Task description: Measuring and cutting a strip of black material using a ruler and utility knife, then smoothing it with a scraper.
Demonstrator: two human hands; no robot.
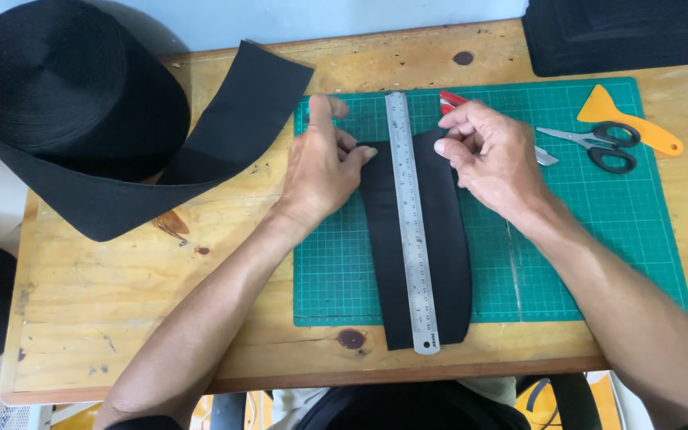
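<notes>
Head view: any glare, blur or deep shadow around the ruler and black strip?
Head view: sharp, evenly lit; the steel ruler shows mild sheen, its markings visible; the black strip is too dark for surface detail; soft shadows under both hands on the green mat.

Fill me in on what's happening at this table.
A person has a cut strip of black elastic band lying lengthwise on a green cutting mat, with a steel ruler laid along it. The left hand presses on the strip's top left edge beside the ruler; the right hand pinches the top right corner. A big roll of the same band sits at the left, and scissors and an orange scraper at the right.
</notes>
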